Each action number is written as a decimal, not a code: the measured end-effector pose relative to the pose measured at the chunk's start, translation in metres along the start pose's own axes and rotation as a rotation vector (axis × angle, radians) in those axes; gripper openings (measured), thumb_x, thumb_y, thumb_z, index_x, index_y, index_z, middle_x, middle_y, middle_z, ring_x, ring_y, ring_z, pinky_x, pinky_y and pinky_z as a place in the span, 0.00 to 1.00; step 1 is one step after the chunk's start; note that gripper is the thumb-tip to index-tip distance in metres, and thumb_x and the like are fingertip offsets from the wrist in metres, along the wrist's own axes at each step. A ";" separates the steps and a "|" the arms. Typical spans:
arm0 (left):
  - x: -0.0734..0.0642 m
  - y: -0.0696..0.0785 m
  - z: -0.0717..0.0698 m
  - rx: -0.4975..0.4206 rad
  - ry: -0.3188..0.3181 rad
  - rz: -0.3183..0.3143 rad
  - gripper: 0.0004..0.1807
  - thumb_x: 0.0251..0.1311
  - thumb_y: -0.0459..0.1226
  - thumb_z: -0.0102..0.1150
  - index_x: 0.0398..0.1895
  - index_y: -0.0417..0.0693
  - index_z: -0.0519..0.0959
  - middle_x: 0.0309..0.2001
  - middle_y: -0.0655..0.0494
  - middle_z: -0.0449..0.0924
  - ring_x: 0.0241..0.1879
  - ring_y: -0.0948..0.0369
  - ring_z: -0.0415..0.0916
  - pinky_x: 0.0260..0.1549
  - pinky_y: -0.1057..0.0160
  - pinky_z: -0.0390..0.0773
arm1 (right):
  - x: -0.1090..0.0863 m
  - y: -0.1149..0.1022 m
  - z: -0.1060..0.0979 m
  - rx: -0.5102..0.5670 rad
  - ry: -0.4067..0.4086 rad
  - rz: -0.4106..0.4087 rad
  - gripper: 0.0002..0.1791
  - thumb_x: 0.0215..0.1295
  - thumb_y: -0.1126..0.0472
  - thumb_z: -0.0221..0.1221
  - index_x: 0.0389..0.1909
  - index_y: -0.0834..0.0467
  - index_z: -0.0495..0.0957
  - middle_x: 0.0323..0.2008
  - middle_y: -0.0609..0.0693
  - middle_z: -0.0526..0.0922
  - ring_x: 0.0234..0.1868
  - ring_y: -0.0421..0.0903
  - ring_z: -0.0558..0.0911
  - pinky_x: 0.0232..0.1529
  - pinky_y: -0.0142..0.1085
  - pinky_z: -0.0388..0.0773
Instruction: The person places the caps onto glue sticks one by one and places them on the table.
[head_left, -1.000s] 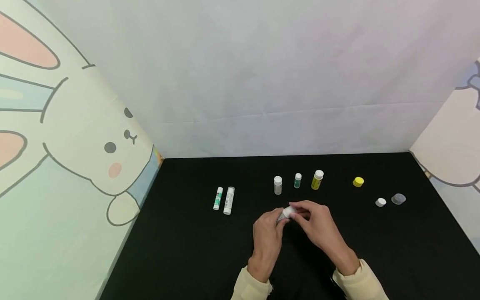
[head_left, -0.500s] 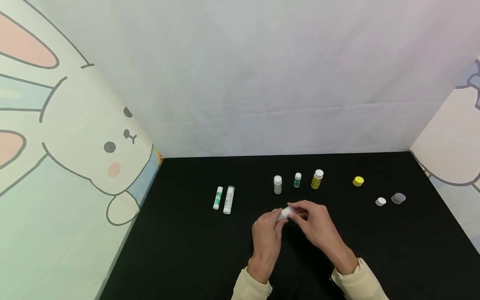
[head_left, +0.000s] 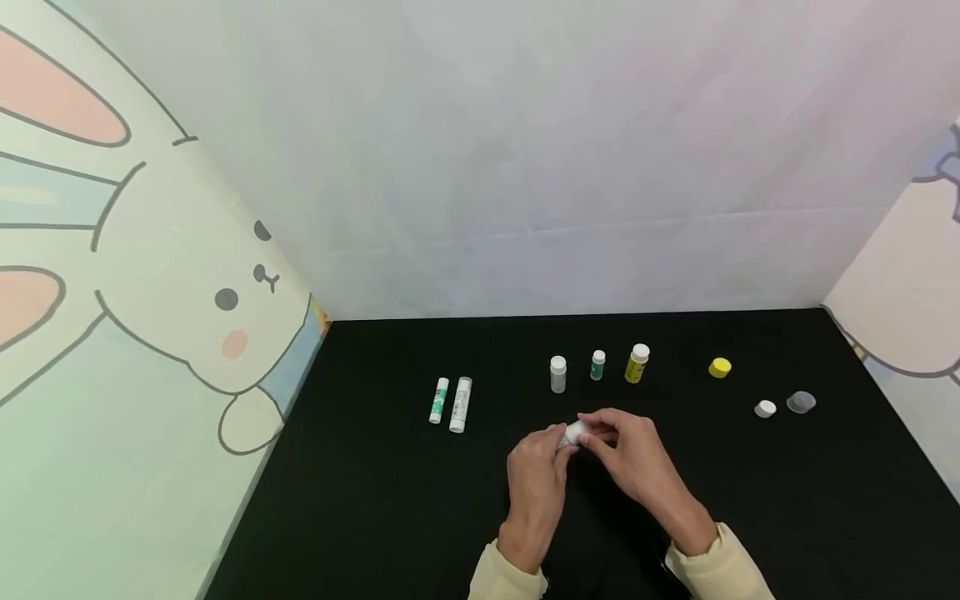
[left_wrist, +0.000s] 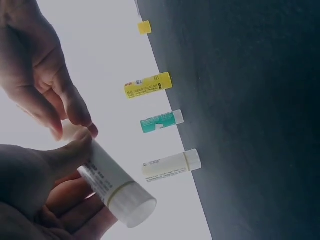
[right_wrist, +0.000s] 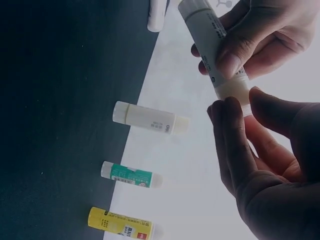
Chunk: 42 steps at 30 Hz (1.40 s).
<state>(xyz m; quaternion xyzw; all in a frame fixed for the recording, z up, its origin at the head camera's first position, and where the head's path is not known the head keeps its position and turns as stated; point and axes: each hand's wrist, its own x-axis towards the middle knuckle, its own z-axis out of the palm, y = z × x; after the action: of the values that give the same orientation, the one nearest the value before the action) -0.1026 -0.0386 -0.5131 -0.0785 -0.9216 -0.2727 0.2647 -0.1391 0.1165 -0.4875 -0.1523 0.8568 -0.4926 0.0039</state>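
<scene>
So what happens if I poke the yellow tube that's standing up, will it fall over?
It probably would if poked near the top: the yellow tube stands upright and is much taller than wide. Once down, it might roll on the black table, since its sides look round. It would likely feel stiff, as its sides look straight and smooth.

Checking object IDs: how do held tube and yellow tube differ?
The held tube is mostly white, the yellow tube mostly yellow. The held tube is tilted, the yellow tube upright. The left hand grips the held tube; the yellow tube stands on the table. Both are cylindrical with printed text.
</scene>
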 end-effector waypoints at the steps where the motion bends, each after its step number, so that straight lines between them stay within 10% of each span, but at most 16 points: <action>1: 0.000 0.000 0.000 0.000 -0.007 0.001 0.13 0.53 0.34 0.80 0.42 0.43 0.90 0.38 0.53 0.91 0.36 0.61 0.88 0.35 0.64 0.86 | 0.000 0.001 0.000 -0.002 0.003 -0.002 0.13 0.65 0.74 0.69 0.51 0.66 0.87 0.48 0.58 0.89 0.41 0.46 0.89 0.42 0.37 0.88; 42: 0.012 -0.031 -0.011 -0.043 -0.041 -0.294 0.12 0.58 0.33 0.78 0.45 0.43 0.90 0.39 0.49 0.92 0.35 0.54 0.89 0.32 0.55 0.87 | 0.038 -0.005 0.045 0.032 -0.040 -0.053 0.15 0.70 0.71 0.67 0.56 0.64 0.86 0.51 0.59 0.88 0.45 0.51 0.89 0.44 0.41 0.88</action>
<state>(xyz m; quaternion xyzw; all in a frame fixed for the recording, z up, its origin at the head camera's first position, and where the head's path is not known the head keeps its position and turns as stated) -0.1173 -0.0705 -0.5134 0.0462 -0.9222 -0.3268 0.2014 -0.1665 0.0659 -0.5010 -0.1846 0.8442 -0.5031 0.0104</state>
